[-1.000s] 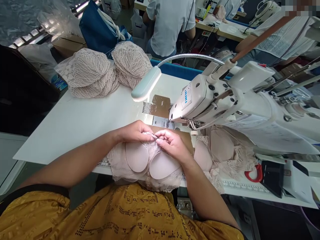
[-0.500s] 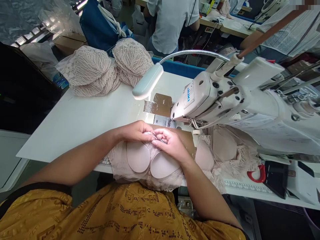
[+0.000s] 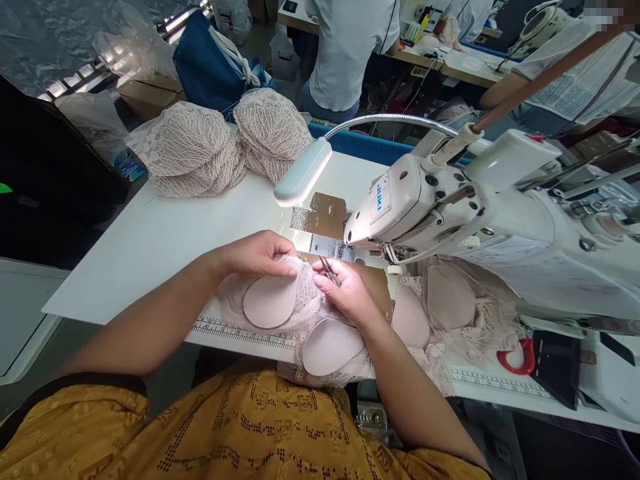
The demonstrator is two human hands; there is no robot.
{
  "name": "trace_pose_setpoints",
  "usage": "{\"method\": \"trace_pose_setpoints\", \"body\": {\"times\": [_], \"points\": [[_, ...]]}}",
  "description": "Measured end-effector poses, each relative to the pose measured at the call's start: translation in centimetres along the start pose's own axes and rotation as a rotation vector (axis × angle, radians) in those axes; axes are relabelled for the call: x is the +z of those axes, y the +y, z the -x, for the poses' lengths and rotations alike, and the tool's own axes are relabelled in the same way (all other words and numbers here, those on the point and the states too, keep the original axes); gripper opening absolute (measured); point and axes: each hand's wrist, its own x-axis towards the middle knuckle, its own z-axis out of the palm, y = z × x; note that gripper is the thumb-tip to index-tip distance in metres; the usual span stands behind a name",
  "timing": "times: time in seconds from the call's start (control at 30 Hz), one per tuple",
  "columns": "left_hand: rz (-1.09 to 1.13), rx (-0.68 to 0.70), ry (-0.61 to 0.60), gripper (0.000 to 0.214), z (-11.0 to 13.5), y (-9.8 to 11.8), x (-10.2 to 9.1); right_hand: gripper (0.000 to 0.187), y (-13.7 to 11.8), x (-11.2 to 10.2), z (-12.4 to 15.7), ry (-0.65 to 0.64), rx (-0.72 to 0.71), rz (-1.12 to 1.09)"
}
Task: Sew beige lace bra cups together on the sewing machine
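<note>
1. The lace bra (image 3: 270,301) lies at the table's front edge, below the sewing machine's needle area, with its near part reaching over the edge towards the lap.
2. The left hand (image 3: 263,255) is back-up, wrist slightly bent, thumb and fingers pinched together on the lace at the bra's far edge.
3. The right hand (image 3: 345,287) has its fingers curled round a small metal tool (image 3: 330,272), thumb beside the lace – whether it also grips the fabric, I cannot tell.
4. The bra's long axis slants from far left to near right, both smooth cup linings facing up. The tool slants likewise, its far end leaning left.
5. Just beyond stands the sewing machine (image 3: 400,193), with a lamp (image 3: 303,173) over the table (image 3: 165,240).
6. More lace garments (image 3: 447,293) lie to the right – red handles (image 3: 520,358) beside them.
</note>
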Motion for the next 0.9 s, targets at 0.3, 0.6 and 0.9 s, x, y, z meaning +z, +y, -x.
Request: {"method": "trace_pose_setpoints", "body": {"times": [0.3,0.6,0.9], "points": [[0.02,0.08,0.101,0.017,-0.7,0.3,2.0,0.014,-0.1,0.0,0.3,0.069,-0.109,0.03],[0.179,-0.046,0.093,0.025,-1.0,0.1,2.5,0.035,1.1,-0.4,0.4,0.084,-0.1,-0.153],[0.275,-0.016,0.106,0.024,-1.0,0.3,3.0,0.031,0.2,-1.5,0.6,0.006,-0.122,-0.001]]}}
